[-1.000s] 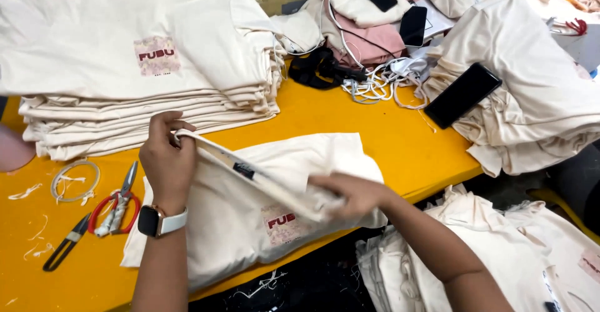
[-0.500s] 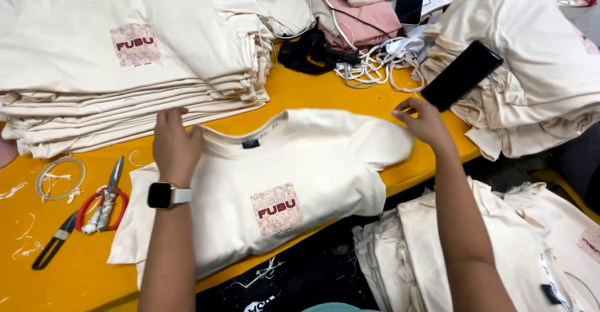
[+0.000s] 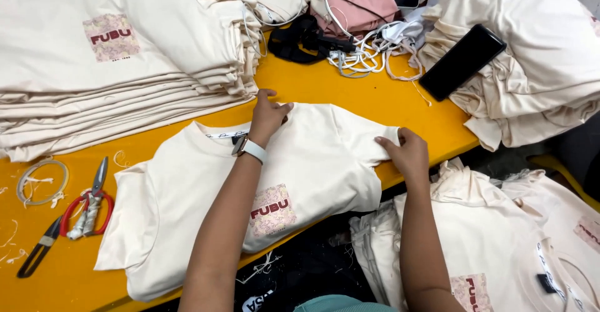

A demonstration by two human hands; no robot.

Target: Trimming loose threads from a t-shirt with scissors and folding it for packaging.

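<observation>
A cream T-shirt (image 3: 187,187) with a small pink-and-red chest print lies spread face up on the yellow table (image 3: 350,93). My left hand (image 3: 267,113), a white watch on its wrist, presses on the shirt's upper edge near the shoulder. My right hand (image 3: 406,152) pinches the shirt's right sleeve at the table's front edge. The shirt's lower part hangs a little over that edge.
A tall stack of folded cream shirts (image 3: 119,62) fills the back left. Scissors with red handles (image 3: 75,215) and a tape loop (image 3: 40,181) lie at the left. A black phone (image 3: 461,62) rests on a shirt heap at right. Cords (image 3: 369,52) tangle behind. More shirts (image 3: 500,237) lie below.
The shirt, folded and held up a second ago, now lies spread flat. My left hand moved right along the collar to the shoulder; my right hand drew back to the right sleeve.
</observation>
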